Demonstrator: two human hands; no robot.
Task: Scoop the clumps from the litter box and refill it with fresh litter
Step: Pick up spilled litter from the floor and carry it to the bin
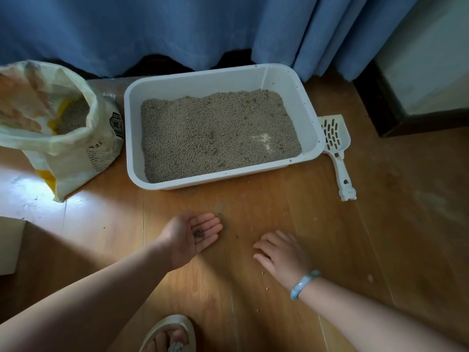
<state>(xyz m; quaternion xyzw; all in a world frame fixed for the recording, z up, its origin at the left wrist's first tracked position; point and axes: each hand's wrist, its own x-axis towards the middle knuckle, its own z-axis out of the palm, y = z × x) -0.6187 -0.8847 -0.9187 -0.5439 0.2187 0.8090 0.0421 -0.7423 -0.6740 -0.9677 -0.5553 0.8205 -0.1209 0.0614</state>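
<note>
A white litter box [308, 110] holds grey-brown litter [215, 133] and sits on the wooden floor by the curtain. An open bag of fresh litter [76, 148] stands to its left. A white slotted scoop [336, 146] lies on the floor against the box's right side. My left hand [190, 237] is palm up in front of the box, with a small dark clump of litter [198, 233] resting on the flat palm. My right hand [281, 252] is palm down, fingers curled onto the floor, near scattered grains.
Blue curtains [203, 29] hang behind the box. A dark baseboard and wall corner [396, 118] are at the right. A pale object [10, 245] sits at the left edge. My foot in a sandal [170, 334] is at the bottom. Stray grains dot the floor.
</note>
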